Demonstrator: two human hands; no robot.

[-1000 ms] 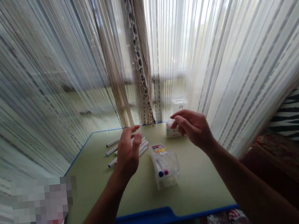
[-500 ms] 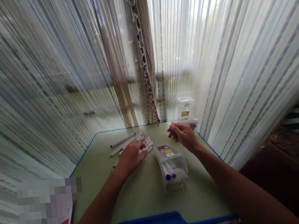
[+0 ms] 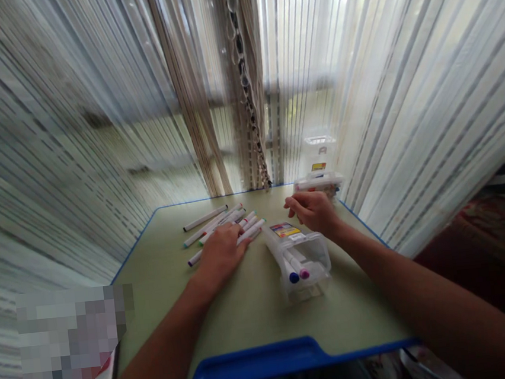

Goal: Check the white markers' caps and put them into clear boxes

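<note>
My left hand lies over a loose group of white markers with coloured ends, on the left half of the table. Its fingers are curled down, and one marker shows between thumb and index finger. To the right, an open clear plastic case lies on its side, holding a marker with a blue end and one with a pink end. My right hand hovers beyond this case, fingers loosely closed and nothing visible in them. Behind it stands a second clear case, lid up, with markers inside.
The pale green tabletop has a blue rim with a raised blue front lip. String curtains hang around the far side, with a beaded strand in the middle. A blurred-out item sits at the lower left.
The view has tipped slightly downward, so the table sits higher in the picture. Both hands stay about where they were relative to the markers and cases.
</note>
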